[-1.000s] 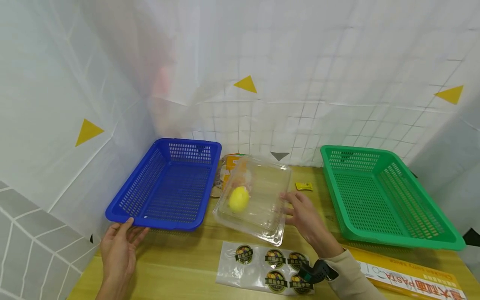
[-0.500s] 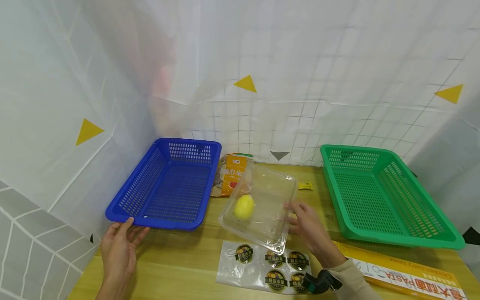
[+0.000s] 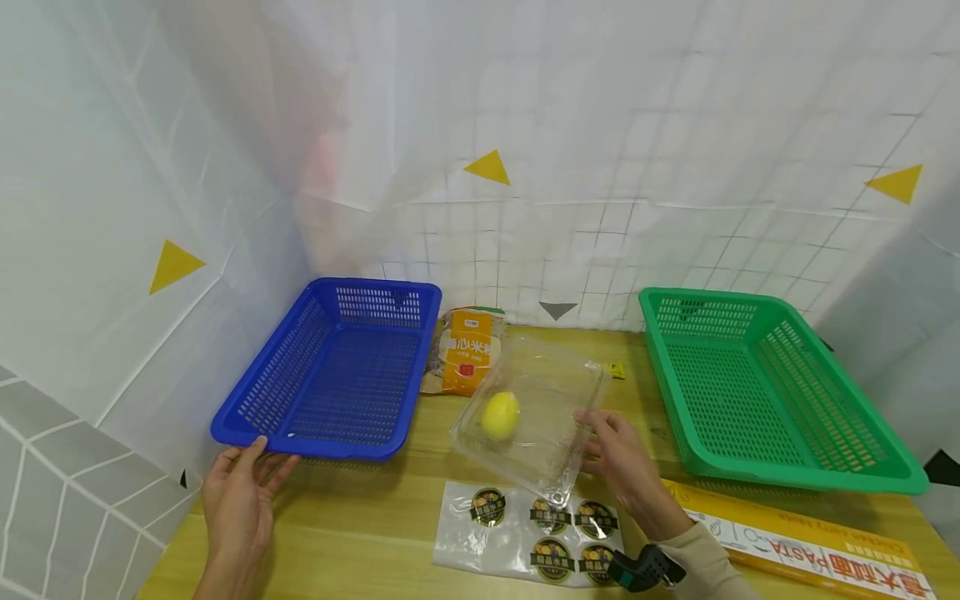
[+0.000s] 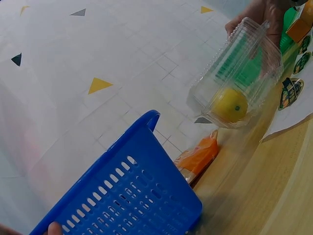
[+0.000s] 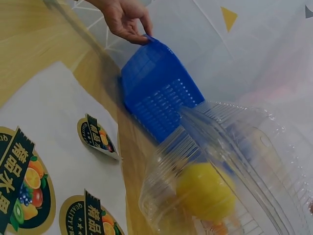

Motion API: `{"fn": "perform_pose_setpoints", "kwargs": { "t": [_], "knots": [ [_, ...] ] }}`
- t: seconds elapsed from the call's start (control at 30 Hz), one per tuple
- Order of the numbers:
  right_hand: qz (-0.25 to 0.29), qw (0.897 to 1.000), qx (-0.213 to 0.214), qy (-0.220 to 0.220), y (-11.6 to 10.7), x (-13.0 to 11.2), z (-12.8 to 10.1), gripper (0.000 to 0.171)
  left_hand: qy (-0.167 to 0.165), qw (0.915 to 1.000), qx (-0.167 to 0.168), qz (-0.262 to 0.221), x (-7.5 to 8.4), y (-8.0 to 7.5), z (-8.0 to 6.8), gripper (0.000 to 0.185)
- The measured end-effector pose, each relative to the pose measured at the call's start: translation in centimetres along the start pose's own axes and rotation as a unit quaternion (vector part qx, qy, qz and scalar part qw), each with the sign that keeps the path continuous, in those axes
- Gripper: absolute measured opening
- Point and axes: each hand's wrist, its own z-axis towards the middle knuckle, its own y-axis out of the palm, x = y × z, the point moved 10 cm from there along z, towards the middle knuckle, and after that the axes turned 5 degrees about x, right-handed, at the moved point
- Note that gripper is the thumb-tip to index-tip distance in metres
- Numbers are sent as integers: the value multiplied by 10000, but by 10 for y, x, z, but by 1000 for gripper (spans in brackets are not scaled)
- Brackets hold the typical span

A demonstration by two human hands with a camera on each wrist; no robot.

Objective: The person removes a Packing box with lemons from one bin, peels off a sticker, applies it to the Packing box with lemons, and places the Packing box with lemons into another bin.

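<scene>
My left hand [image 3: 238, 500] pinches the near rim of a blue plastic basket [image 3: 352, 358], thumb on top and fingers below. My right hand [image 3: 622, 462] holds a clear plastic clamshell box [image 3: 547, 400] by its right side. Inside the box lies a yellow lemon [image 3: 500, 416], towards the left end. In the left wrist view the box [image 4: 230, 63] looks closed and tilted, with the lemon [image 4: 230, 105] at its lower end. The right wrist view shows the lemon [image 5: 205, 191] through the ridged plastic, with the basket [image 5: 161, 88] behind.
A sticker sheet [image 3: 457, 542] with round fruit labels lies in front of the box. Behind are an orange food bag [image 3: 468, 358] and a small yellow packet [image 3: 617, 370]. At right stand a green basket [image 3: 738, 400] and a pasta box [image 3: 810, 542].
My right hand has brought the clear box with the lemon rightwards and a little nearer, uncovering the orange bag and partly covering the small packet. My left hand stays on the blue basket's rim.
</scene>
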Motion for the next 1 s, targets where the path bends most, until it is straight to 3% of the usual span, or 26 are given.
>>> {"fn": "perform_pose_setpoints", "kwargs": {
  "t": [0.2, 0.43, 0.57, 0.67, 0.83, 0.9, 1.0],
  "knots": [
    [72, 9998, 116, 127, -2, 7, 1, 45, -2, 10000, 13, -57, -1, 0, 1, 9],
    [-471, 9985, 208, 183, -1, 12, -6, 59, 3, 9992, 40, -401, -5, 0, 0, 8],
    [-729, 9968, 238, 220, -2, 14, -8, 64, -22, 9975, 36, -701, -9, -1, -7, 7],
    [-818, 9959, 338, 160, -8, 10, -6, 71, -164, 9980, -124, -606, -17, 3, -19, 13],
    [-904, 9922, 755, -409, -26, -16, 6, 74, -517, 9960, -609, 391, -51, 18, -52, 15],
    [-1040, 9878, 906, -723, -30, -31, 14, 75, -652, 9897, -865, 931, -70, 27, -67, 11],
    [-1322, 9803, 1056, -1019, -35, -46, 26, 79, -897, 9735, -1383, 1584, -98, 45, -88, 11]
  ]
}}
